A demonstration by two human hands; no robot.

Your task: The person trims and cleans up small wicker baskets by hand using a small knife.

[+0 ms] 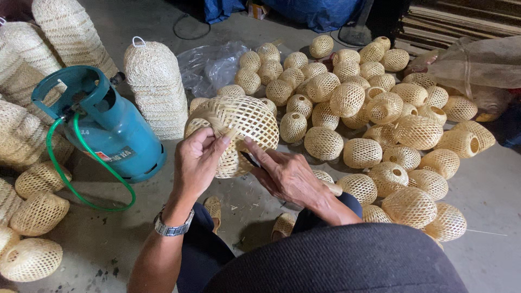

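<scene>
The left hand (198, 160), with a metal watch (172, 228) at the wrist, grips the rim of a round woven bamboo basket (239, 127) at the centre of the frame, thumb and fingers pinched on a loose strip at its edge. The right hand (287, 173) lies just beside it, fingers closed around a thin dark tool (251, 159) whose tip touches the basket's lower edge. The basket is held up off the floor above the person's knees, its opening turned toward the left hand.

By the look of it, the body of this basket is fully woven and only the rim is being finished or trimmed; I judge this piece close to done.

To the right and in the upper middle of the frame a large heap of small woven balls (380, 114) covers the concrete floor (488, 184); they look complete, each with a round opening. More of them lie at the lower left (32, 214). Stacks of nested woven shades (157, 87) stand in the upper left. A teal gas cylinder (108, 130) with a green hose (81, 179) stands at the left, near the left hand but apart from it. Crumpled clear plastic sheet (214, 65) lies behind the basket. How many unfinished pieces remain cannot be told.
</scene>
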